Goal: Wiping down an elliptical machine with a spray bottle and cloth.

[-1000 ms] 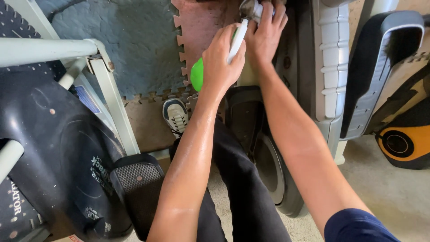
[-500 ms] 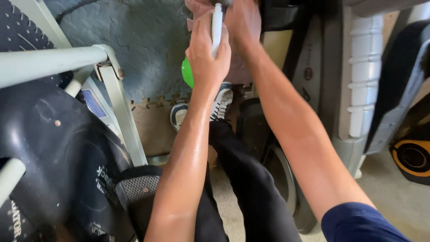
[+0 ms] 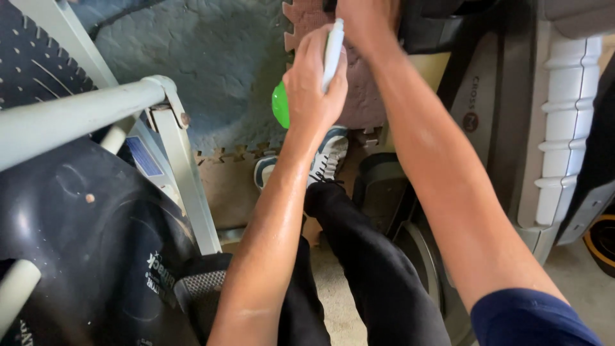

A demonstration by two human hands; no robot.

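The white tool (image 3: 332, 54), a slim pen-shaped stick with a bright green part (image 3: 280, 105) showing below the palm, sits upright in the left hand (image 3: 312, 90), near the top of the view above the puzzle-edged floor mat (image 3: 211, 70).

The pale metal frame (image 3: 96, 112) of the exercise machine crowds in at the left, with its dark rounded housing (image 3: 83, 243) beneath. A second machine with a white ribbed panel (image 3: 564, 128) stands at the right. Both stand near the arms, so an elbow swung wide could, I judge, knock one of them and jolt the grip.

The person's legs in black trousers (image 3: 371, 275) run down the middle to a grey and white shoe (image 3: 323, 157) on the mat edge. With a footplate (image 3: 198, 288) beside the leg, footing looks cramped, and a shift of weight might unsettle the reach.

The left hand's fingers are wrapped around the white tool, pinching it against the palm. The forearm skin looks shiny, perhaps damp, so the tool could slip.

The right hand (image 3: 365, 19) is cut off by the top edge. Whether its fingers are spread or pressed together I cannot tell, nor what it touches. Work done out of sight there risks misplacing the tool's tip.
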